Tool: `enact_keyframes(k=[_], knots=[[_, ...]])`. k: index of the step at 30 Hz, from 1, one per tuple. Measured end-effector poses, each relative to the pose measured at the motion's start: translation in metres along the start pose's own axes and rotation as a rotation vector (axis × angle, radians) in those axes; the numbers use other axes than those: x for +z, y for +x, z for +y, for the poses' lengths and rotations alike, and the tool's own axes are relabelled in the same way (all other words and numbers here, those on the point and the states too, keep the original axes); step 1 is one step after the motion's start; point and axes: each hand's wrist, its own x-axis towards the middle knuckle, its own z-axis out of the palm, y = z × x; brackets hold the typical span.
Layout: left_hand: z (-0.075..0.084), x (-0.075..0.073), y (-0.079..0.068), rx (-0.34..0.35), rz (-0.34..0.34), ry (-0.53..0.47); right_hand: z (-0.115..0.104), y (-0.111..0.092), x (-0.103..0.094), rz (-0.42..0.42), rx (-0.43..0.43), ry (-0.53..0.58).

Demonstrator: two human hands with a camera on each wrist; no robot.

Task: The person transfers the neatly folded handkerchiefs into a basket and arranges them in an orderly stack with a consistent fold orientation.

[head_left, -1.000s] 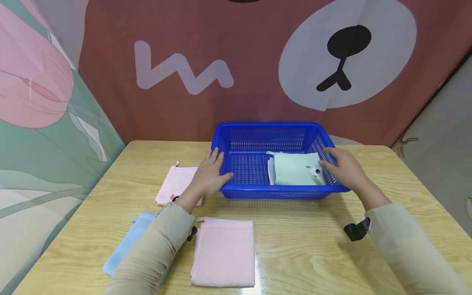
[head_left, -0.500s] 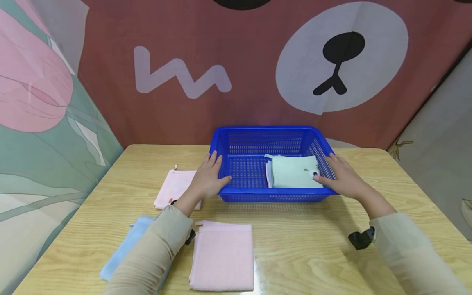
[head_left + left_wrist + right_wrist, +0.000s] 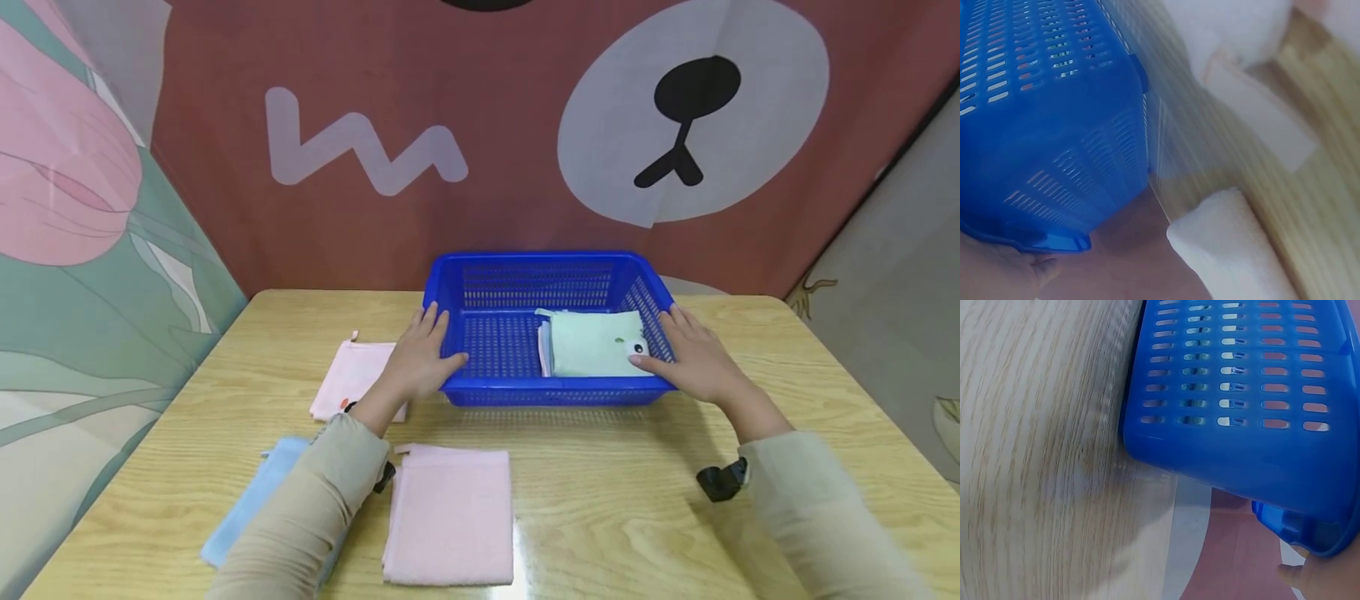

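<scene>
A blue plastic basket with slotted walls stands at the back of the table. My left hand holds its left rim, thumb over the front corner. On the opposite side my right hand grips the right rim, its thumb reaching inside. Within the basket's right half lies a folded mint-green towel with an eye design, over pink and blue layers that show at its left edge. In the right wrist view, fingertips show by the basket's rim.
A folded pink towel lies in front of the basket. Farther left are a smaller pink towel and a blue towel, the latter partly under my left sleeve. A brown printed backdrop rises behind the table.
My right hand has settled from above the right rim onto it, fingers now along the side. My left hand stays at the left rim. The towels lie as before.
</scene>
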Motion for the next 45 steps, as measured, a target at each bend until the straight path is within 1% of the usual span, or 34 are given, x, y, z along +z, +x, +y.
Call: enact_keyframes(k=[8, 15, 21, 27, 33, 35, 40, 42, 45], knots=[[-0.004, -0.003, -0.001, 0.000, -0.012, -0.006, -0.003, 0.004, 0.002, 0.010, 0.004, -0.008], [-0.007, -0.007, -0.001, 0.007, -0.008, -0.054, -0.006, 0.008, 0.001, 0.001, -0.002, -0.015], [-0.010, -0.012, 0.000, 0.004, -0.039, -0.118, -0.008, 0.010, -0.001, -0.016, -0.007, -0.019], [-0.009, -0.019, 0.000, 0.020, -0.068, -0.148, -0.008, 0.010, -0.001, -0.014, -0.007, -0.011], [-0.010, -0.029, -0.001, 0.026, -0.125, -0.249, -0.007, 0.007, -0.003, -0.022, 0.002, -0.008], [-0.011, -0.032, -0.001, 0.033, -0.134, -0.277, -0.006, 0.006, -0.004, -0.020, 0.001, -0.009], [-0.016, -0.040, -0.006, 0.007, -0.141, -0.367, -0.003, 0.004, -0.004, -0.020, 0.001, -0.012], [-0.019, -0.042, -0.008, -0.021, -0.148, -0.374, -0.002, 0.003, -0.003, -0.022, 0.003, -0.013], [-0.024, -0.045, -0.012, -0.061, -0.159, -0.352, -0.002, 0.001, -0.003, -0.022, 0.004, -0.008]])
